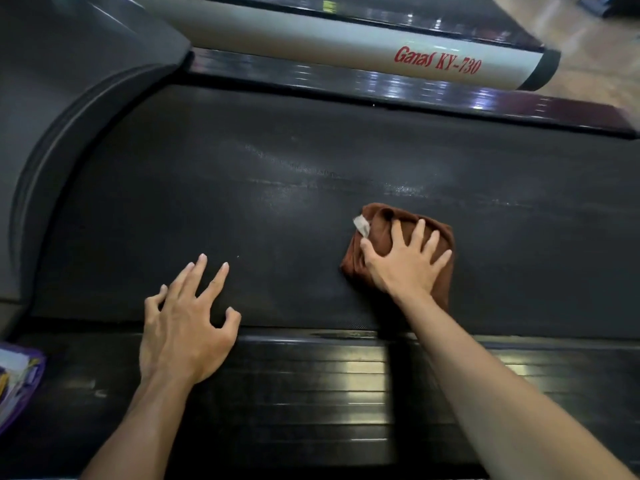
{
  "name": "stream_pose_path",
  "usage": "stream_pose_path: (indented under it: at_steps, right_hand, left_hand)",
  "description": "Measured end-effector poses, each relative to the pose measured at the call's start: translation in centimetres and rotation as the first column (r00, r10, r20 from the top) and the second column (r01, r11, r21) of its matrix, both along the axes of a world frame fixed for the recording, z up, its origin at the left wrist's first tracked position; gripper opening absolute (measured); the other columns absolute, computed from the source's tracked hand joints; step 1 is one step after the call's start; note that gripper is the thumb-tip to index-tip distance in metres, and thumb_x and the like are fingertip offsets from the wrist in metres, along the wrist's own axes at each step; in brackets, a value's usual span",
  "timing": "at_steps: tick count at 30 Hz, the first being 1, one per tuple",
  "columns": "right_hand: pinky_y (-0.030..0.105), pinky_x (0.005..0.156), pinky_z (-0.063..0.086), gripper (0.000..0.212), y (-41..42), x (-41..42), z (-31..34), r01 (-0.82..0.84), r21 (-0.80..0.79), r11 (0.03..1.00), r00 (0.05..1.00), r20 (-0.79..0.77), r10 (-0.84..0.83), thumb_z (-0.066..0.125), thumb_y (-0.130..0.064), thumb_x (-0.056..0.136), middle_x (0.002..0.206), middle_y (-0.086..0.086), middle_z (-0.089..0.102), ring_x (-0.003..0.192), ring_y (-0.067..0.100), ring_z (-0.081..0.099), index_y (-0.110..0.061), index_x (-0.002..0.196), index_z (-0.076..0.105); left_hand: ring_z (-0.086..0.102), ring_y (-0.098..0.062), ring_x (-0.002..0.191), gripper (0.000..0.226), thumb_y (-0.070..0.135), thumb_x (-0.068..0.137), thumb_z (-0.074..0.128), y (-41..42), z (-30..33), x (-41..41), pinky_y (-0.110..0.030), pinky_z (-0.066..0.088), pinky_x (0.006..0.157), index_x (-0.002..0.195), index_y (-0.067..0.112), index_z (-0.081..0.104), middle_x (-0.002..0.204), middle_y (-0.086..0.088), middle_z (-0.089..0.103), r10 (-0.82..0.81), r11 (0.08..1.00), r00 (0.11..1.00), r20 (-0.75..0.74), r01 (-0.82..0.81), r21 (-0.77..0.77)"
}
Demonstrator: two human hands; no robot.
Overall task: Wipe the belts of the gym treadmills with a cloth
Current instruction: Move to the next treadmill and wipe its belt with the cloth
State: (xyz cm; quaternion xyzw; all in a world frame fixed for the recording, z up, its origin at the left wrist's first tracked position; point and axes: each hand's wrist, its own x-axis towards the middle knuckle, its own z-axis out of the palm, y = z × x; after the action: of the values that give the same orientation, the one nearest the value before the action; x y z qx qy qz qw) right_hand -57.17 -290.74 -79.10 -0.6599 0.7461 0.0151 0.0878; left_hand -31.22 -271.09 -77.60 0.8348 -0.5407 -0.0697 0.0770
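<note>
A black treadmill belt (pixel 277 202) fills the middle of the head view, with pale streaks across its centre. On its near right part lies a folded brown cloth (pixel 381 220) with a small white tag. My right hand (pixel 405 261) presses flat on the cloth, fingers spread and straight. My left hand (pixel 183 323) rests at the belt's near edge, fingers spread with the tips on the belt, holding nothing.
A ribbed black side rail (pixel 311 382) runs along the near edge under my forearms. The grey motor hood (pixel 52 98) curves at the left. Beyond the far rail lies a silver bar marked "Ganas KY-730" (pixel 346 46). A purple-edged object (pixel 17 379) sits at bottom left.
</note>
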Motion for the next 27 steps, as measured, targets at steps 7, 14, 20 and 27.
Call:
stream_pose_path:
  at_steps: [7, 14, 20, 27]
  right_hand:
    - [0.063, 0.124, -0.008, 0.083, -0.1, 5.2, 0.2, -0.354, -0.017, 0.935, 0.935, 0.020, 0.354, 0.030, -0.081, 0.092, 0.175, 0.006, -0.004, 0.159, 0.035, -0.009, -0.042, 0.164, 0.017]
    - [0.060, 0.126, -0.002, 0.095, 5.6, -1.3, 0.1, -0.295, -0.040, 0.955, 0.955, -0.032, 0.294, 0.014, -0.090, 0.078, 0.175, 0.000, 0.000, 0.160, 0.031, -0.004, -0.047, 0.162, 0.017]
    - [0.064, 0.123, -0.006, 0.089, -1.5, 1.3, 0.7, -0.073, 0.031, 0.997, 0.997, 0.002, 0.073, 0.029, -0.085, 0.090, 0.175, 0.006, -0.004, 0.159, 0.038, -0.009, -0.041, 0.165, 0.014]
    - [0.063, 0.124, -0.009, 0.087, 1.9, 8.7, 0.4, -0.469, -0.039, 0.882, 0.881, 0.042, 0.470, 0.023, -0.084, 0.086, 0.175, 0.005, -0.003, 0.159, 0.035, -0.011, -0.044, 0.163, 0.020]
  left_hand:
    - [0.011, -0.011, 0.157, 0.073, 0.049, 0.094, 0.053, 0.1, 0.1, 0.0, -0.045, 0.021, 0.122, 0.160, 0.040, 0.024, 0.171, 0.006, 0.011, -0.001, 1.000, 1.000, -0.007, 0.001, 0.004]
    - [0.011, -0.010, 0.157, 0.074, 0.049, 0.093, 0.055, -0.1, 0.1, 0.0, -0.045, 0.022, 0.122, 0.160, 0.040, 0.024, 0.171, 0.006, 0.012, -0.001, 1.000, 1.000, -0.002, 0.001, 0.001]
    - [0.013, -0.011, 0.156, 0.074, 0.049, 0.092, 0.055, 0.0, -0.1, 0.0, -0.045, 0.022, 0.122, 0.159, 0.040, 0.024, 0.170, 0.005, 0.013, -0.004, 1.000, 1.000, -0.002, 0.004, -0.009]
    - [0.011, -0.009, 0.156, 0.074, 0.051, 0.091, 0.054, 0.0, -0.5, 0.2, -0.044, 0.023, 0.122, 0.159, 0.042, 0.025, 0.170, 0.007, 0.012, -0.001, 1.000, 1.000, -0.002, 0.001, -0.012]
